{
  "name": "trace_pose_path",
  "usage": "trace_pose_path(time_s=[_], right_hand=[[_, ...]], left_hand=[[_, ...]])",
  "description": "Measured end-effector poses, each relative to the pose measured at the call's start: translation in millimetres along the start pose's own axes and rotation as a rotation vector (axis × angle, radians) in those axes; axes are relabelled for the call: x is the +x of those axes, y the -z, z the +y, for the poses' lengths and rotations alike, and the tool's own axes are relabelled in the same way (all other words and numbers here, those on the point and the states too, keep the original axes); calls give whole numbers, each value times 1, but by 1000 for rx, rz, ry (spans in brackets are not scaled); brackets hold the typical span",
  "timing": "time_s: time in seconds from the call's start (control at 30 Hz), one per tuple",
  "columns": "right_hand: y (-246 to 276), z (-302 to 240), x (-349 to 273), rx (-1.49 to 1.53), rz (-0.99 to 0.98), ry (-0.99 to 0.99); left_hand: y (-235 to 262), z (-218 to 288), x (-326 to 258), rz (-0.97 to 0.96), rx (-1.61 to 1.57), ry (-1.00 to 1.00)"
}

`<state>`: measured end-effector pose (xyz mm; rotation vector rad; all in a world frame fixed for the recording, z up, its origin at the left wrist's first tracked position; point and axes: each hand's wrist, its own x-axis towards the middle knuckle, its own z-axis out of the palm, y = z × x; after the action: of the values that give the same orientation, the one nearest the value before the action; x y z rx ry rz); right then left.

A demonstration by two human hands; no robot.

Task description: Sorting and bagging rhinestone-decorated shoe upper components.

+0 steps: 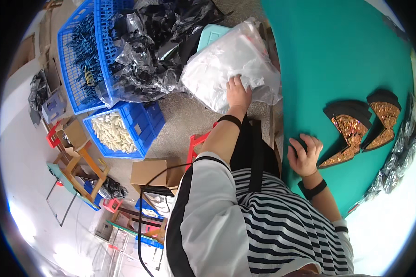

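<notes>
My left hand (239,96) lies on a stack of clear plastic bags (212,69), its fingers stretched over the top sheet. Nothing shows gripped in it. At the near left edge of the green tabletop (328,51) rests my right hand (306,156), fingers loosely bent and apart, holding nothing. Just right of it lies a stack of bent, boot-shaped pieces (349,131) with glittery orange-gold faces and black edges. A second, similar stack (384,117) sits beside it, farther right.
Left of the bags are black plastic bags (148,55), a blue crate (78,99) of dark blue items and a blue bin (141,134) of small cream pieces. A red stool (194,145) and an open cardboard box (148,173) stand nearby. Crumpled clear plastic (390,166) lines the table's right edge.
</notes>
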<state>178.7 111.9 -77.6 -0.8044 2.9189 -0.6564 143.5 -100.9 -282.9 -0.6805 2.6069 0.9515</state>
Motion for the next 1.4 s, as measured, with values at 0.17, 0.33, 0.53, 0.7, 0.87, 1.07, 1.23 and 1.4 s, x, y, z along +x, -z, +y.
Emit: trace_pose_path(time_s=[0.17,0.33,0.53,0.7,0.87,1.07,1.23,1.4], right_hand=[[0,2,-2,-56,-15,-10],[0,2,-2,-60,-28,-9],[1,3,-2,-65,-28,-13],[2,2,0,-92,-21,0],[-3,-2,0,-88,-25,14],[3,2,0,-94,-29,-3],[1,-1,1,-70,-53,16],[4,6,-5,-99,-70,14]], left_hand=[[12,18,41,63,295,-331],[20,-31,55,25,63,-438],[76,-54,27,70,129,-549],[19,-60,-38,-657,39,-396],[-79,-45,-37,-669,-216,23],[-31,20,18,-66,-371,251],[-48,-38,53,326,57,-69],[-45,-31,53,-77,-30,85]])
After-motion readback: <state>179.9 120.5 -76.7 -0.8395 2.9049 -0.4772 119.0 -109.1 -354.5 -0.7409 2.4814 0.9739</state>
